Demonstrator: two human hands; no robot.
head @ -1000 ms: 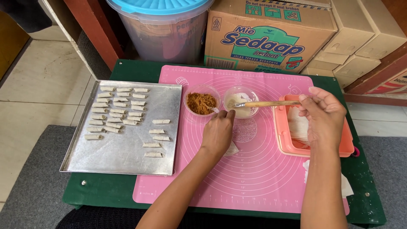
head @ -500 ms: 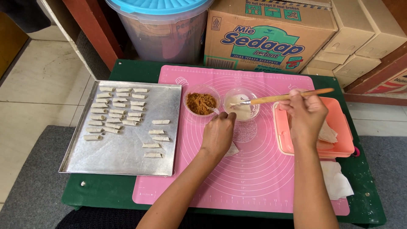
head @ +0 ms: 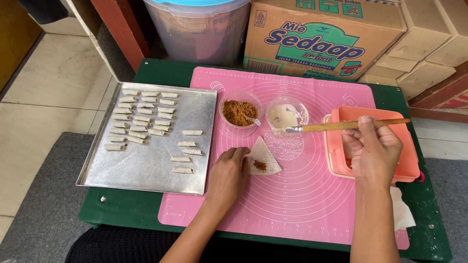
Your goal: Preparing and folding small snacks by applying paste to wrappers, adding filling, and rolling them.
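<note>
My left hand (head: 228, 176) rests on the pink silicone mat (head: 302, 204), fingertips holding down the left corner of a white triangular pastry wrapper (head: 263, 157) with a small heap of brown filling on it. My right hand (head: 373, 153) grips a wooden-handled brush (head: 341, 126); its bristle tip sits at the rim of a small clear bowl of pale paste (head: 286, 115). Beside that bowl stands a clear bowl of brown filling (head: 240, 112) with a small spoon in it.
A metal baking tray (head: 146, 165) on the left holds several small rolled pastries (head: 141, 117). A salmon plastic container (head: 409, 163) lies under my right hand. White tissue (head: 402, 212) is at the right. A cardboard box (head: 321, 36) and a clear tub (head: 200, 27) stand behind the green table (head: 122, 209).
My right hand has moved the brush from above the container, its tip now at the paste bowl's rim. My left hand has slid back, uncovering the triangular wrapper.
</note>
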